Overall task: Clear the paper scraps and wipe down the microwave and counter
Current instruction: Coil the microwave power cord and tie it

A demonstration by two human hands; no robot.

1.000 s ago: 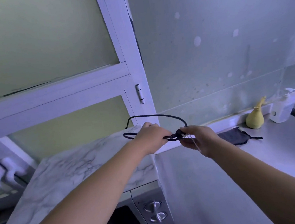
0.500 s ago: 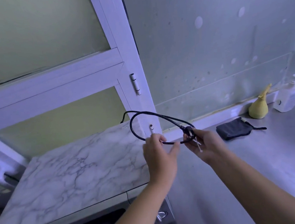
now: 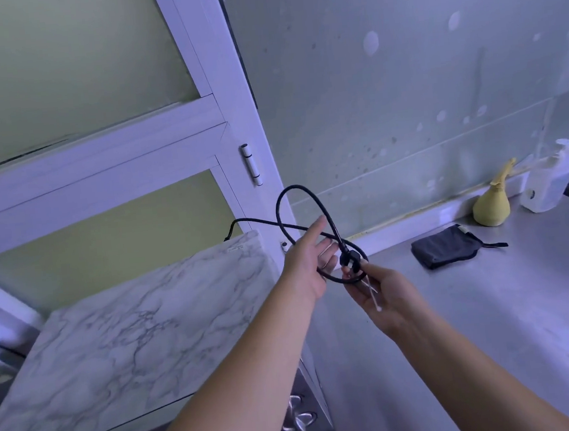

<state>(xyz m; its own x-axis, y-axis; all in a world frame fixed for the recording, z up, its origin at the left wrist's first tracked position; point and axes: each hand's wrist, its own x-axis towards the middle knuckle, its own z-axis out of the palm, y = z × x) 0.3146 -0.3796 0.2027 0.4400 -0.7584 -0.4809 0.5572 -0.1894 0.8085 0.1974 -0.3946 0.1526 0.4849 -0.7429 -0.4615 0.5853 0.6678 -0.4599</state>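
Note:
The microwave (image 3: 304, 416) stands at the lower left, its top covered in marble-pattern sheet (image 3: 132, 338). Its black power cord (image 3: 284, 194) rises from behind it and loops in the air above the counter (image 3: 491, 317). My right hand (image 3: 383, 296) pinches the cord's plug (image 3: 349, 261) together with thin white sticks (image 3: 372, 293). My left hand (image 3: 309, 258) has its fingers stretched out, and the cord loop runs across its palm. No paper scraps are in sight.
A folded dark cloth pouch (image 3: 447, 247) lies on the counter near the wall. Behind it sit a yellow tied bag (image 3: 491, 204) and a clear pump bottle (image 3: 548, 182). A white door frame with a hinge (image 3: 250, 165) stands behind the microwave.
My left hand has let go of its pinch on the cord and opened its fingers. The loop has risen taller. My right hand still holds the plug, slightly lower.

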